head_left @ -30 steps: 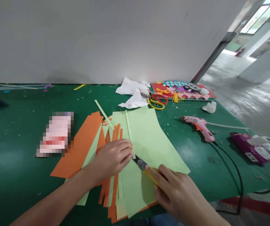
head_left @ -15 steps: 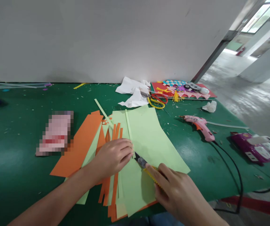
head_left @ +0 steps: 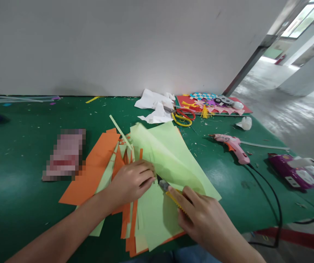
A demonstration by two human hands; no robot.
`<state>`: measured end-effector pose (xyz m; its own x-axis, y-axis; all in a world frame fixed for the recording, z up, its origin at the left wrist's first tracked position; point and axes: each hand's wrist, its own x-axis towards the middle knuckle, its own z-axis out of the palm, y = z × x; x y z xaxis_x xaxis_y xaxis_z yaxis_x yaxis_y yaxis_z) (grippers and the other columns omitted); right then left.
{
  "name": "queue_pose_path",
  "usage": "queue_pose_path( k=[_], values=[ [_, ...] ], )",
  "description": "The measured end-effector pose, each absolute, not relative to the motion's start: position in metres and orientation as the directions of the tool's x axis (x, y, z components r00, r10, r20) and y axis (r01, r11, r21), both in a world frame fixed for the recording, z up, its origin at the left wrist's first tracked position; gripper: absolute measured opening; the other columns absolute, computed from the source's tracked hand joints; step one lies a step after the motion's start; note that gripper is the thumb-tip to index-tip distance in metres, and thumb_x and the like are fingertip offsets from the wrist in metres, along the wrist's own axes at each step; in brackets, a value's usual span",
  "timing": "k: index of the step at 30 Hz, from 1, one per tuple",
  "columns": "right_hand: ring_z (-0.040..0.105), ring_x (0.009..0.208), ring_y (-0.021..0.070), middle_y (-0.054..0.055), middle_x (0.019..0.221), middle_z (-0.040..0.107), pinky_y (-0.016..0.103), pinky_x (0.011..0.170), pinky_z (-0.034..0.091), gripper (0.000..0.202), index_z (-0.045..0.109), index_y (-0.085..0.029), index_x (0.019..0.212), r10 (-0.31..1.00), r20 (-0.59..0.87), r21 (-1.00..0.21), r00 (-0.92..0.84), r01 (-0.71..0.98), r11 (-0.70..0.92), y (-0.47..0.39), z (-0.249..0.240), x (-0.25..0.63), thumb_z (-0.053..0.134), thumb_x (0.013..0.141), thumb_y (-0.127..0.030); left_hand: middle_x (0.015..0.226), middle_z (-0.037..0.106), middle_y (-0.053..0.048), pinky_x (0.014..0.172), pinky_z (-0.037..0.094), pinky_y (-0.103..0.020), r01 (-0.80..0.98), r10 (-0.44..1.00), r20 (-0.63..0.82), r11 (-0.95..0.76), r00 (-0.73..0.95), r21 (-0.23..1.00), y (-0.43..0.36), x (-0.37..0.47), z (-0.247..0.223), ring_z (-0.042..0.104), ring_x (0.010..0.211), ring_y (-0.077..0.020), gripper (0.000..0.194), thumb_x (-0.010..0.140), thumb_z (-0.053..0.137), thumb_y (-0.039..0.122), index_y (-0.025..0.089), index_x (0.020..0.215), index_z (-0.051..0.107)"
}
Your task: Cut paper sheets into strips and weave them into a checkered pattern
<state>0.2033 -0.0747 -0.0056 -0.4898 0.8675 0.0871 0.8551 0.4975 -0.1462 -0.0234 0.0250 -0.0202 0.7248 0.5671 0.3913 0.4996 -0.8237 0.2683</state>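
Observation:
Under both my hands lies a stack of light green paper [head_left: 195,157]. The top sheet bows upward, its far corner lifted and blurred. My left hand [head_left: 135,179] is closed at the sheet's left side, fingertips pinching the green paper; the exact grip is hidden by the fingers. In my right hand [head_left: 198,210] is a utility knife [head_left: 175,199] with a yellow handle. Its dark blade points left and almost touches my left fingertips. Orange strips [head_left: 126,223] stick out below my left hand, and a narrow green strip [head_left: 118,128] lies beyond it.
Orange sheets [head_left: 91,175] and a blurred-out pink object [head_left: 65,155] lie left. Behind are white tissue [head_left: 153,104], scissors [head_left: 183,118] and a red board [head_left: 246,106] with paper decorations. A pink glue gun [head_left: 233,146] with its cord and a purple device [head_left: 291,171] stand right.
The green sheet's far part has lifted and curled up, where it lay flat before. The narrow green strip that lay on it beyond my left fingers no longer shows. Both hands have barely moved.

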Motion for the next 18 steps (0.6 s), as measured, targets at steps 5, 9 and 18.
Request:
queue_pose_path(
  k=[5, 9, 18],
  values=[
    [0.061, 0.064, 0.0159, 0.005, 0.088, 0.06, 0.027, 0.051, 0.049, 0.052, 0.049, -0.018, 0.131, 0.868, 0.077, -0.16, -0.49, 0.854, 0.496, -0.071, -0.004, 0.203, 0.047, 0.08, -0.012, 0.092, 0.07, -0.007, 0.068, 0.053, -0.032, 0.556, 0.611, 0.385, -0.791, 0.691, 0.257, 0.025, -0.024, -0.025, 0.065, 0.08, -0.0218, 0.021, 0.09, 0.049, 0.025, 0.02, 0.098, 0.068],
    [0.063, 0.066, 0.0184, 0.006, 0.091, 0.061, 0.031, 0.052, 0.052, 0.05, 0.051, -0.019, 0.13, 0.874, 0.095, -0.166, -0.477, 0.858, 0.486, -0.073, -0.006, 0.202, 0.047, 0.08, -0.014, 0.09, 0.071, -0.006, 0.071, 0.052, -0.031, 0.532, 0.585, 0.388, -0.811, 0.713, 0.245, 0.023, -0.024, -0.024, 0.066, 0.08, -0.0211, 0.02, 0.091, 0.048, 0.022, 0.02, 0.092, 0.068],
    [0.063, 0.086, 0.0224, 0.008, 0.097, 0.061, 0.035, 0.067, 0.057, 0.047, 0.052, -0.022, 0.129, 0.847, 0.087, -0.185, -0.524, 0.827, 0.531, -0.065, 0.008, 0.208, 0.057, 0.083, -0.023, 0.09, 0.07, -0.006, 0.071, 0.052, -0.031, 0.573, 0.61, 0.357, -0.79, 0.707, 0.218, 0.019, -0.023, -0.021, 0.065, 0.085, -0.0223, 0.018, 0.091, 0.051, 0.03, 0.02, 0.089, 0.066]
  ],
)
